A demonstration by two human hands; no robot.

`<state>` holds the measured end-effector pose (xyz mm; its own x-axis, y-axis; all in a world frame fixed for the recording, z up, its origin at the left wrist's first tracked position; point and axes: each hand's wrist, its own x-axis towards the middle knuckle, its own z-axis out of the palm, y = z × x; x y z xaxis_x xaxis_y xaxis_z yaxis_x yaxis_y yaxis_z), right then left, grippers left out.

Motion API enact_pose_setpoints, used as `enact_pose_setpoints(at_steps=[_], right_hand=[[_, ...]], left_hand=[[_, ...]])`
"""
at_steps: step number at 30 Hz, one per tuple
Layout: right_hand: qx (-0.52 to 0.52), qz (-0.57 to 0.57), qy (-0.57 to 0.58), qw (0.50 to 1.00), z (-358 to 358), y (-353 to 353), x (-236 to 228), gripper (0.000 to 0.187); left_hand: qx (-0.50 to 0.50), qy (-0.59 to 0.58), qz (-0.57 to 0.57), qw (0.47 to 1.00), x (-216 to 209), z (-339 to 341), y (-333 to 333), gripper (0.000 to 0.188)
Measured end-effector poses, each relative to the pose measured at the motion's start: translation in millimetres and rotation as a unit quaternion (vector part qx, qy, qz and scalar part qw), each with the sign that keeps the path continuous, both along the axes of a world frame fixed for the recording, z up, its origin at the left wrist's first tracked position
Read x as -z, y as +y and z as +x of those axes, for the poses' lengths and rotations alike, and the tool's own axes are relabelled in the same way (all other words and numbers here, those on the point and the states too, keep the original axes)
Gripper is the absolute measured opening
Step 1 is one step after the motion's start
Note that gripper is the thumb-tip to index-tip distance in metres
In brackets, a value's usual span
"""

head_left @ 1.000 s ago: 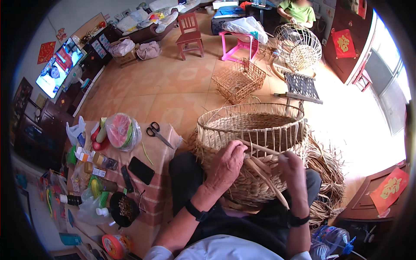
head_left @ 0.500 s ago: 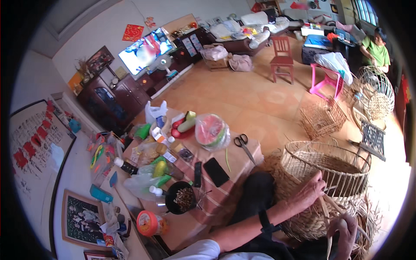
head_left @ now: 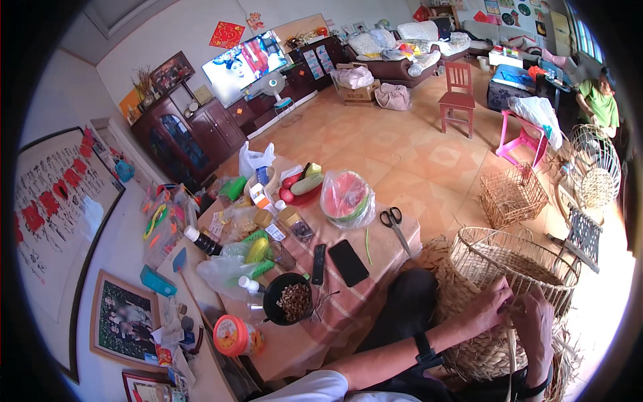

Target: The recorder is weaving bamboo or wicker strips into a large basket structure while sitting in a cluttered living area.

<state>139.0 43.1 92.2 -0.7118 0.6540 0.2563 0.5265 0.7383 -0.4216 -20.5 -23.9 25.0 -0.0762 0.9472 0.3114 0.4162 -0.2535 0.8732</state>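
A large round basket (head_left: 462, 281) of pale plaited straw stands at my right knee, its upright stakes rising to a thin rim. My left hand (head_left: 492, 305) is closed at the near side of the basket, fingertips pinched on a flat straw strand. Right beside it, my right hand (head_left: 534, 320) curls its fingers at the same spot. Below the two hands a loose straw strand (head_left: 512, 352) hangs down. The fingertips partly hide where the strand meets the basket wall.
On the table left of me lie scissors (head_left: 396, 231), a phone (head_left: 348, 262), a remote control (head_left: 319, 263), a black pan (head_left: 287, 300) and a wrapped watermelon (head_left: 347, 201). Beyond the basket are a square wicker basket (head_left: 512, 197) and a pink stool (head_left: 522, 137). A person (head_left: 598, 104) sits at far right.
My right hand has risen from lower down to meet my left hand at the basket's side. My left hand has tilted downward. The whole view has shifted slightly.
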Motion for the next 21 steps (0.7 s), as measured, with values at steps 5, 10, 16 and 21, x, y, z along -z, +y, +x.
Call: enact_pose_setpoints(at_steps=[5,10,16,21], right_hand=[[-0.012,0.159,-0.112,0.981,-16.5,-13.3,5.5,0.016],[-0.024,0.192,-0.054,0.98,-11.6,-24.8,-3.3,0.009],[-0.034,0.194,-0.008,0.98,7.6,-13.6,-2.1,0.014],[0.066,0.078,0.067,0.992,23.0,-16.3,23.9,0.015]], left_hand=[[-0.049,0.008,0.05,0.998,4.6,3.6,-4.3,0.052],[-0.038,0.063,0.121,0.99,15.3,-1.6,1.2,0.054],[0.032,0.184,0.13,0.974,8.6,-13.3,6.6,0.038],[0.05,0.093,0.051,0.993,-8.6,-20.0,5.2,0.027]])
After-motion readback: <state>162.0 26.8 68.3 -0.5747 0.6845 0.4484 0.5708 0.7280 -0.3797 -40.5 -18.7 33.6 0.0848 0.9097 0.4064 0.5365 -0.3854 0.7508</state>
